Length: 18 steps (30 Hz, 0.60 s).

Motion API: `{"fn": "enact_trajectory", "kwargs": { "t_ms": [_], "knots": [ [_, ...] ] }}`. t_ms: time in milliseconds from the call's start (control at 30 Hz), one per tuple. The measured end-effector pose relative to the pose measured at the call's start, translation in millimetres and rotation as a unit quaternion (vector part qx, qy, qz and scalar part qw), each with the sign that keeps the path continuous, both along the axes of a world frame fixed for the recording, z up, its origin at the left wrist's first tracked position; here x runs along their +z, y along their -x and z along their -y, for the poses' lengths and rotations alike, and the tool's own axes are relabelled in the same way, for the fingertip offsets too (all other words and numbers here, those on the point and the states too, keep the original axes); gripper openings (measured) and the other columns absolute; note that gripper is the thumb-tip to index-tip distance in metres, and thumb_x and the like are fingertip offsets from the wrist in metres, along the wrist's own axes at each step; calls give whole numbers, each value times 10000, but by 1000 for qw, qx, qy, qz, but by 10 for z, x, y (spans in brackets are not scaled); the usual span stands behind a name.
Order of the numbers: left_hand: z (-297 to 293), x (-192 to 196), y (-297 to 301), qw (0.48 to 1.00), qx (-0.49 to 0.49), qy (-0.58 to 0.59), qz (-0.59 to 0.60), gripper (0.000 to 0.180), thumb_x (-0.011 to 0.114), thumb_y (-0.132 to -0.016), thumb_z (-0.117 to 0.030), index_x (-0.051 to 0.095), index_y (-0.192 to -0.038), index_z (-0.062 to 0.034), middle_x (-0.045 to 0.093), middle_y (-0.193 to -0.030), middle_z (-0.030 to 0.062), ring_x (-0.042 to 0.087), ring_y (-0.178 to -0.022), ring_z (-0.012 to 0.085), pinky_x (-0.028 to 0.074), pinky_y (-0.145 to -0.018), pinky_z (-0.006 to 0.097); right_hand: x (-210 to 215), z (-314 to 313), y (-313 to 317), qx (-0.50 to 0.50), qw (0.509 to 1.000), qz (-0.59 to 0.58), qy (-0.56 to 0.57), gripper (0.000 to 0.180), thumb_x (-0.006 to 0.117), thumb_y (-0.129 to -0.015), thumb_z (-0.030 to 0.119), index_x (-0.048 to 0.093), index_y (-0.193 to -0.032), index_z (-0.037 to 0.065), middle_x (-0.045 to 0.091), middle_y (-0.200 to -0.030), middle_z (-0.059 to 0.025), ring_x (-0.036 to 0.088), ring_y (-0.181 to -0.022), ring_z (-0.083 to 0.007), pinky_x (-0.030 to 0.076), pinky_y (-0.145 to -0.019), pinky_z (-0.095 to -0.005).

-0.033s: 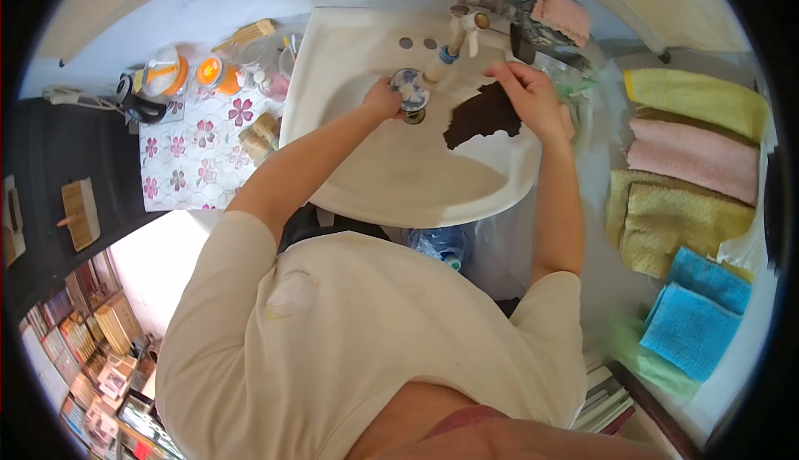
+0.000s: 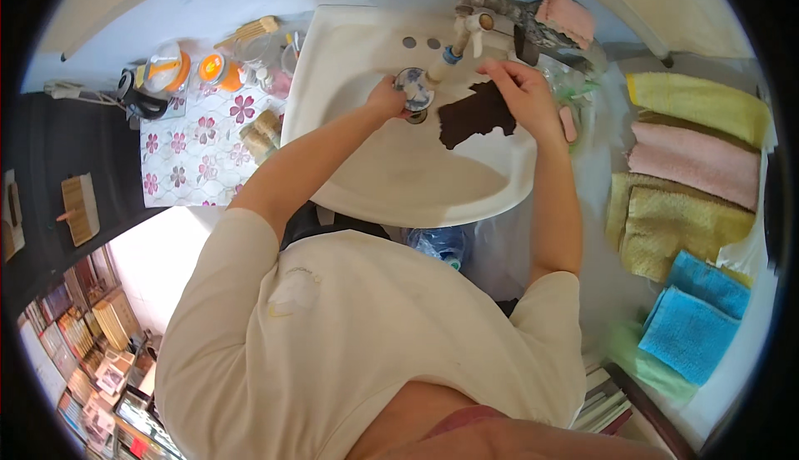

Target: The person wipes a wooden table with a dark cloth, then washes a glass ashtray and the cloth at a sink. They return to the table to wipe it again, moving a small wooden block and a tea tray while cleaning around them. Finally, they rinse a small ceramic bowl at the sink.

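Note:
Over the white washbasin [image 2: 366, 173], my left hand [image 2: 386, 100] is closed on a small round blue-and-white cup [image 2: 414, 90], held by its rim just below the tap spout. Beneath the cup, the basin's drain [image 2: 418, 116] is partly covered. My right hand [image 2: 526, 98] pinches the top of a dark brown cloth [image 2: 474, 119] with ragged edges, which hangs over the basin's right half. Above the two hands is the tap [image 2: 462, 35], with a white lever and a blue band on its spout. Whether water runs cannot be made out.
On the left, a flower-patterned counter [image 2: 179, 169] bears orange-lidded jars [image 2: 218, 70], a black kettle [image 2: 143, 102] and brushes. Folded towels [image 2: 691, 160] hang at the right. A pink soap bar [image 2: 568, 124] lies beside the basin, and a pink cloth [image 2: 566, 15] sits on the pipe.
The brown cloth has shifted slightly left and spread a little, with my right hand moving slightly left. My left hand and the cup stay almost where they were.

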<state>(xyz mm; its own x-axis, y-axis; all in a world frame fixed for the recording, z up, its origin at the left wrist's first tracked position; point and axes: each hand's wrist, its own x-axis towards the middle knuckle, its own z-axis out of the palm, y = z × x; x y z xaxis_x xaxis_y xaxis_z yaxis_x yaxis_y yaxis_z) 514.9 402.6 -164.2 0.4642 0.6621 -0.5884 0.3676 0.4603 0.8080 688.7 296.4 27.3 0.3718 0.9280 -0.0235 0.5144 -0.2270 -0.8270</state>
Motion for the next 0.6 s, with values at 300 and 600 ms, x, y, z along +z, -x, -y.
{"fn": "enact_trajectory", "kwargs": {
  "t_ms": [300, 600],
  "knots": [
    [-23, -384, -28, 987, -94, -95, -94, 315, 549, -862, -70, 525, -1155, 42, 635, -1004, 146, 668, -771, 224, 595, -659, 318, -199, -175, 5, -23, 999, -34, -19, 364, 598, -919, 383, 732, -984, 52, 588, -649, 23, 482, -619, -57, 406, -579, -227],
    [90, -206, -89, 995, -22, 88, 47, 262, 513, -901, -55, 544, -1107, 105, 636, -1019, 169, 670, -824, 233, 600, -673, 326, -192, 65, -146, -61, 997, -2, 41, 364, 626, -905, 378, 694, -981, 28, 609, -688, 2, 499, -618, -59, 410, -580, -219]
  ]
}}
